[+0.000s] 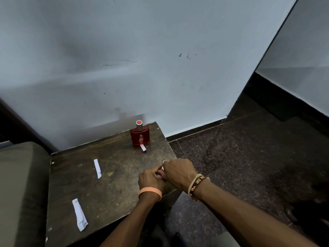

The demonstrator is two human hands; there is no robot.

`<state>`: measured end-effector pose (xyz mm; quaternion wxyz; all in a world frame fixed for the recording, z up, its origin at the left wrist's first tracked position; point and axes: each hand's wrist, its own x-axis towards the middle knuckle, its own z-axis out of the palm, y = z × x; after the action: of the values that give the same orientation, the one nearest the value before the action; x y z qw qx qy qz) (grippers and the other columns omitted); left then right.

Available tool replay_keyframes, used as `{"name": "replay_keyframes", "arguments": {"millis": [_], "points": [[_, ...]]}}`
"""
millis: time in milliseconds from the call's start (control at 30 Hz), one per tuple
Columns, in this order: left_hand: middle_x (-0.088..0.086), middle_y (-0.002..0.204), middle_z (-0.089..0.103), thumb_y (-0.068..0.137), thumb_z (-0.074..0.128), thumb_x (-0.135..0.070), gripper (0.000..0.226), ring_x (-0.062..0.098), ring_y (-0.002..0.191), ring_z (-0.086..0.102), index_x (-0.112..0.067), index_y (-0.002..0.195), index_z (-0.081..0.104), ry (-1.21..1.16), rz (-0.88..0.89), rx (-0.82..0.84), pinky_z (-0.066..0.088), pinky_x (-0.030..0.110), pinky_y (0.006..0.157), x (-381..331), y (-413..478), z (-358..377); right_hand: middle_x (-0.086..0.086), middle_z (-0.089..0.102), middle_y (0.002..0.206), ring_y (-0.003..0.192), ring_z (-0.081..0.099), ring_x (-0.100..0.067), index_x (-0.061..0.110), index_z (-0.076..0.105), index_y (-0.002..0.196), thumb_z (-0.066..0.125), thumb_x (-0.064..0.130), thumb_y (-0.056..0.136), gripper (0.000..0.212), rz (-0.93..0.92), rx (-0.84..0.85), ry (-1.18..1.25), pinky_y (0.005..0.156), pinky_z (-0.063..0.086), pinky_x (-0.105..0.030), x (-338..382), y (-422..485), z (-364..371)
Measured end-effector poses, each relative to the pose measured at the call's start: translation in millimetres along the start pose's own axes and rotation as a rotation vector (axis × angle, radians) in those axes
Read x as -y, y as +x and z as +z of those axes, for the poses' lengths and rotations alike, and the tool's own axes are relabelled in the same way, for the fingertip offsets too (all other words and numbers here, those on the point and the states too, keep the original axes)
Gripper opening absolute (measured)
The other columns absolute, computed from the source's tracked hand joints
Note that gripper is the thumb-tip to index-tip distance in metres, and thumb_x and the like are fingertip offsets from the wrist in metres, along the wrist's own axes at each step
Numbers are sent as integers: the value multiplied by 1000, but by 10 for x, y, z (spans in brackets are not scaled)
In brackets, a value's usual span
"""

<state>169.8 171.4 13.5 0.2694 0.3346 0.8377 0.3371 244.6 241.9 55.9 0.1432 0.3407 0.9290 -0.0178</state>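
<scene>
Both hands meet over the near right corner of the worktop (121, 184), close to its edge, and work on a small pink object (160, 173) held between them. The left hand (151, 180) has its grip curled round the object from the left, seemingly to steady it. The right hand (179, 173) comes in from above, its fingertips bent down and pinching the same piece. Most of the object is hidden by the fingers, so I cannot tell what it is.

A red perfume bottle (139, 135) stands upright at the back of the worktop near the wall, well clear of the hands, with a short paper strip (143, 147) just in front of it. Two longer paper strips (97, 168) (79, 214) lie flat and well apart to the left, probably laid out as scent testers within easy reach.
</scene>
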Motion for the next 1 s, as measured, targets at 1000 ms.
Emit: {"name": "replay_keyframes", "arguments": {"millis": [1000], "points": [[3, 85, 75, 77, 70, -11, 28, 17, 77, 69, -25, 101, 74, -22, 21, 17, 51, 23, 66, 45, 13, 30, -9, 67, 109, 97, 66, -29, 10, 54, 115, 33, 44, 104, 41, -65, -11, -17, 64, 39, -35, -2, 14, 18]]}}
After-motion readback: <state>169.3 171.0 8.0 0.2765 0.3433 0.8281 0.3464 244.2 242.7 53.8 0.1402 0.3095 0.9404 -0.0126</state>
